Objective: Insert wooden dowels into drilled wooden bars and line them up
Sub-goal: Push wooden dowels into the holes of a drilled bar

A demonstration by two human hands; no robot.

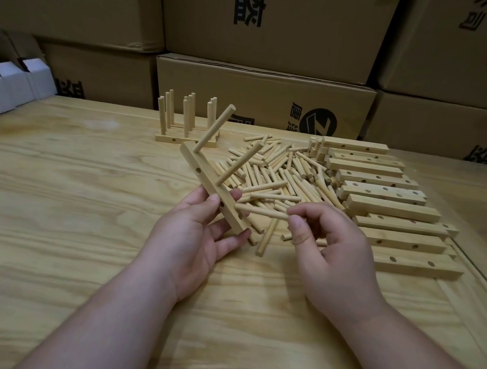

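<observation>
The left hand grips a drilled bar near its lower end, fingers curled round its edges and thumb along the near side. It holds the bar lifted off the table and tilted, with the drilled face turned to the right, apparently so the holes face the other hand. Two dowels already stand out of the bar: the upper dowel and the middle dowel, both pointing up and to the right.

The right hand pinches a third dowel by its right end between thumb and forefinger, with the other fingers loosely curled below. The dowel lies nearly level, its free tip at the lower part of the bar, touching or just entering a hole there; which of the two cannot be told. Holding it by the far end probably leaves the tip free to find the hole and gives room to push.

The loose dowels lie heaped just behind the hands, within easy reach of the right hand. The empty bars are stacked to the right of the heap. At the back of the table, the finished bars stand side by side with their dowels upright, seemingly out of the way of the work. Cardboard boxes are piled behind the table.
</observation>
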